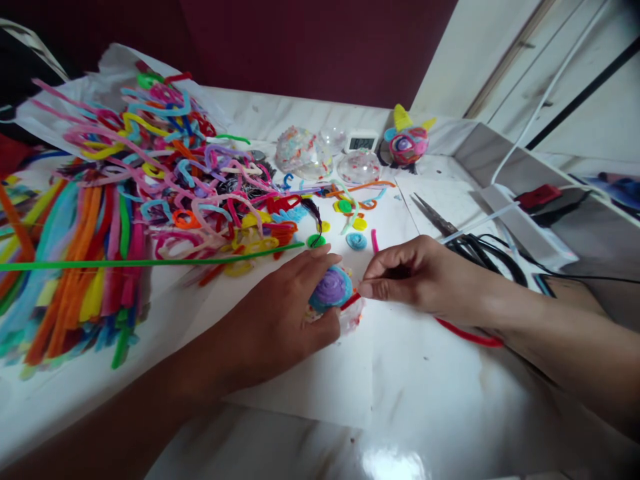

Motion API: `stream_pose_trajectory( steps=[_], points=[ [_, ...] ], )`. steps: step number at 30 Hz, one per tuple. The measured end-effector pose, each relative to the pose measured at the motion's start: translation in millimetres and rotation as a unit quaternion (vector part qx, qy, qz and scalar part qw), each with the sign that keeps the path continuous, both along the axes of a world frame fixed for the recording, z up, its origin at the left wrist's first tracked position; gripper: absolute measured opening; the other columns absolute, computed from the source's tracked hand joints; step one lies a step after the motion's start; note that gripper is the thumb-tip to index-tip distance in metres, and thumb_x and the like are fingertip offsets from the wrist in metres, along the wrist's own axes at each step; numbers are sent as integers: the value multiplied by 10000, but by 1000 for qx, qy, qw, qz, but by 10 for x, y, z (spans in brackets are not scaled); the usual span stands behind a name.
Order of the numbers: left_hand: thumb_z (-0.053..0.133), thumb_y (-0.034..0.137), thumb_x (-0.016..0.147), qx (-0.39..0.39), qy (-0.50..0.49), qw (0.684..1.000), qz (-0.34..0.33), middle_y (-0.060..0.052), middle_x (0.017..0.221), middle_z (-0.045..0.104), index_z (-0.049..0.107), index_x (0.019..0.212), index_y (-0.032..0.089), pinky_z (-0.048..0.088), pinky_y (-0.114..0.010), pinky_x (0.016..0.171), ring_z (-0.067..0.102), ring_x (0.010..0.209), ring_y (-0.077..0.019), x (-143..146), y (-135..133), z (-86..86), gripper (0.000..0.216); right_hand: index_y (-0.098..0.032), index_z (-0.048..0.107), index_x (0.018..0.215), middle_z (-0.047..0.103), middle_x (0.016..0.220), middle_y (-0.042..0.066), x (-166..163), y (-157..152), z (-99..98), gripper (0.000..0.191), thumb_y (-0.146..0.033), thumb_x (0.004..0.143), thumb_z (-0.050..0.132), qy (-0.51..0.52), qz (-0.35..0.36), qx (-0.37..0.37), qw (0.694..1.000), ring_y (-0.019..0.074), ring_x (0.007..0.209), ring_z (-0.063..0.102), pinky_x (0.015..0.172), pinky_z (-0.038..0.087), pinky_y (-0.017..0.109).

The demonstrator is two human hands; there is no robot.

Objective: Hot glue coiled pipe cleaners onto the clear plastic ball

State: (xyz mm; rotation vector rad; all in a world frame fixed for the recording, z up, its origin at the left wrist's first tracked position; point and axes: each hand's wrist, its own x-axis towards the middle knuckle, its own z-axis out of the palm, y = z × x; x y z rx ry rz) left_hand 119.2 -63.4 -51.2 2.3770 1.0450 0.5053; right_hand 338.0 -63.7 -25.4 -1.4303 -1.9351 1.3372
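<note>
My left hand [293,303] grips a small ball [331,288] wrapped in purple and blue pipe cleaner, holding it just above the white sheet [350,373]. My right hand [407,273] pinches the end of a red pipe cleaner [467,335] right beside the ball; the red stem trails under my right wrist. A long green pipe cleaner [150,262] lies across the table toward my left fingers.
A big heap of coloured pipe cleaners [125,200] fills the left. Small coiled discs [356,241] lie ahead. Clear plastic domes [360,167], a small clock [361,141] and a finished colourful ball figure [407,143] stand at the back. Scissors [435,215] and black cables [480,250] lie right.
</note>
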Motion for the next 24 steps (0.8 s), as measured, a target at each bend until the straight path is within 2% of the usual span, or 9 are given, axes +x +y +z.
stream_pose_trajectory(
  steps=[3, 9, 15, 19, 24],
  points=[
    [499, 361, 854, 0, -5, 1000, -2, -113, 1392, 544, 508, 1284, 175, 424, -408, 1082, 508, 1292, -278, 2, 6, 14, 469, -168, 699, 749, 636, 622, -18, -13, 18, -32, 132, -281, 810, 667, -58, 14, 69, 996, 93, 561, 528, 514, 416, 211],
    [502, 325, 842, -4, -17, 1000, -8, -105, 1357, 564, 521, 1264, 170, 406, -394, 1097, 522, 1267, -264, 1, 22, 2, 450, -185, 679, 747, 641, 634, -25, -39, 18, -21, 92, -211, 822, 630, -146, 41, 180, 972, 94, 557, 558, 522, 378, 215],
    [521, 345, 839, -18, -22, 1000, -8, -112, 1400, 533, 478, 1315, 165, 387, -423, 1113, 493, 1302, -273, -18, 23, -13, 511, -177, 664, 793, 659, 737, -6, -62, 5, 44, 90, -141, 845, 599, -202, 100, 310, 924, 108, 627, 574, 590, 389, 235],
    [518, 340, 855, -5, -27, 999, -19, -77, 1350, 568, 529, 1202, 208, 428, -387, 1062, 518, 1271, -263, -23, 17, -2, 372, -158, 673, 810, 647, 757, 26, -72, 25, 51, 142, -166, 893, 558, -214, 129, 341, 906, 132, 671, 584, 621, 401, 254],
    [517, 316, 839, -4, -33, 999, -16, -89, 1332, 566, 484, 1260, 188, 415, -392, 1059, 523, 1247, -261, -13, 16, -23, 441, -159, 677, 811, 672, 774, 25, -43, 88, 38, 133, -176, 896, 575, -178, 151, 323, 917, 129, 703, 606, 645, 402, 242]
  ],
)
